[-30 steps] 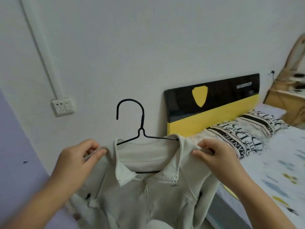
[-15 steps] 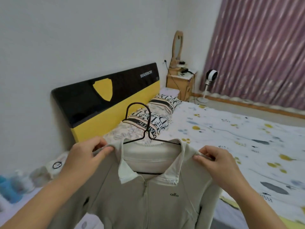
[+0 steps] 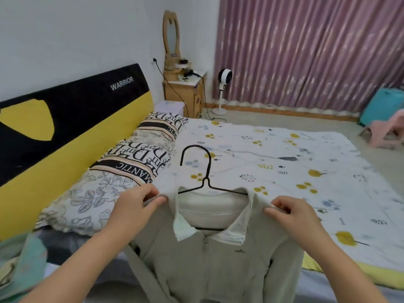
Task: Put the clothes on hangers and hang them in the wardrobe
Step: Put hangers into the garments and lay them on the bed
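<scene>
A light grey zip jacket (image 3: 218, 263) with a folded collar hangs on a black wire hanger (image 3: 205, 171), held up in front of me over the bed. My left hand (image 3: 135, 202) pinches the jacket's left shoulder. My right hand (image 3: 290, 213) pinches its right shoulder. The hanger's hook stands upright above the collar; its lower bar shows through the neck opening. No wardrobe is in view.
A bed with a white flowered sheet (image 3: 284, 162) and a lettered pillow (image 3: 140, 158) lies ahead, against a black and yellow headboard (image 3: 72, 119). Beyond stand a wooden nightstand (image 3: 185, 92), a white fan (image 3: 224, 90), purple curtains (image 3: 306, 51) and a teal suitcase (image 3: 380, 106).
My view has swung right from the wall and headboard to the bed and curtains. Both hands have kept their pinch on the jacket's shoulders throughout.
</scene>
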